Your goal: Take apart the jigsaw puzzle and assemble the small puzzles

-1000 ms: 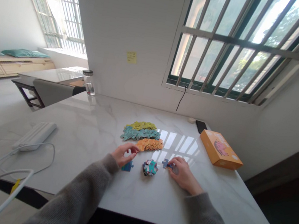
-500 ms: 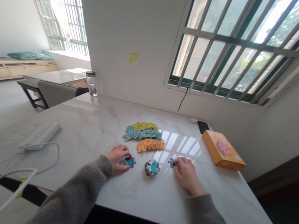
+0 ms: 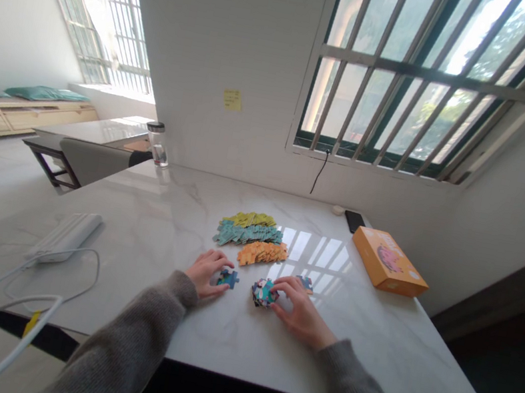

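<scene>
My left hand rests on the white marble table with its fingertips at a blue jigsaw piece. My right hand lies with its fingertips against a small stack of multicoloured jigsaw pieces, hiding part of it. Just beyond that hand sits a single dark blue piece. Farther ahead, three sorted heaps of pieces lie in bands: yellow-green, teal and orange.
An orange cardboard box and a black phone lie at the table's back right. A glass bottle stands at the back left corner. A white power adapter with its cable lies at the left.
My right hand has moved left, from the single blue piece to the multicoloured stack, leaving that piece on the table. My left hand has drawn slightly back from the blue piece.
</scene>
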`<state>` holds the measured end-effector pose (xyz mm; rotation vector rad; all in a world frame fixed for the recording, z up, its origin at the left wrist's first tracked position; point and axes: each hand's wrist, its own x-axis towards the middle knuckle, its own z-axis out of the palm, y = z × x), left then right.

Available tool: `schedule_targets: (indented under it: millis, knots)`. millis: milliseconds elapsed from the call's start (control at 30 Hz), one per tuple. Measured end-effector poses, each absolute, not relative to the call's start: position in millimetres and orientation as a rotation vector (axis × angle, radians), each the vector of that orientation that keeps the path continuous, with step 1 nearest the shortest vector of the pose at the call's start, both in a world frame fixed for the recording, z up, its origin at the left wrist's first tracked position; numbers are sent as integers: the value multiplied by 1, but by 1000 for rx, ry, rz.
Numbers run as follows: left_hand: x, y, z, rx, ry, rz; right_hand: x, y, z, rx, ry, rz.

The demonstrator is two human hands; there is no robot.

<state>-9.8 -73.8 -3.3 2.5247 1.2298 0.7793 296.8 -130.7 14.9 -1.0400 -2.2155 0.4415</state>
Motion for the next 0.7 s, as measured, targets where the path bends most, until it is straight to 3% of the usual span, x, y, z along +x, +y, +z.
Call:
schedule_targets:
  millis: [200,467,700]
  knots:
    - [7,-83,9,2487,1059,1044,302,-128,13,-1046,-2129,436]
    - [54,-92,12,2437,885,1008,361,-108,3,-1370,-1896,250]
    - [72,-90,9,2435,767,980,382,-106,-11,-1551,-2134,80]
